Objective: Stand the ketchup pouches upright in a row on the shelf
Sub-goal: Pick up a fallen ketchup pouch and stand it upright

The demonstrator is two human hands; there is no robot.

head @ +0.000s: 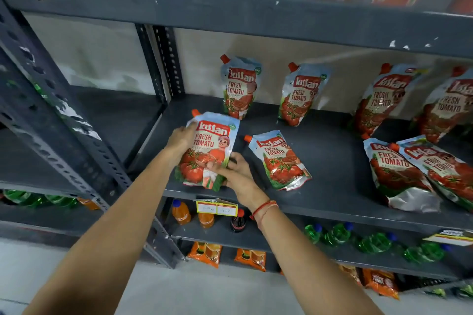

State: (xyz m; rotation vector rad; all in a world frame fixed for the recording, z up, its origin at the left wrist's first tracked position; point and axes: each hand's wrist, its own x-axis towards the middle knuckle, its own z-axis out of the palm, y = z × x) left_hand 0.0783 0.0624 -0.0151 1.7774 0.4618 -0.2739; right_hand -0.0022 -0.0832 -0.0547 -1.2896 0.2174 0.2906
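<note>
Gripping one ketchup pouch (208, 151) at the shelf's (332, 202) near left edge, the left hand (180, 139) clasps its upper side and the right hand (236, 174) its lower corner. Four pouches (240, 87) stand along the far wall

Dark grey metal shelf (332, 135) with perforated uprights. Four red-and-white foil ketchup pouches with orange spouts upright along the back: (240, 87), (299, 96), (381, 101), (450, 107). Three more lying flat nearer the front: (280, 161), (394, 174), (445, 171), the last two overlapping.
</note>
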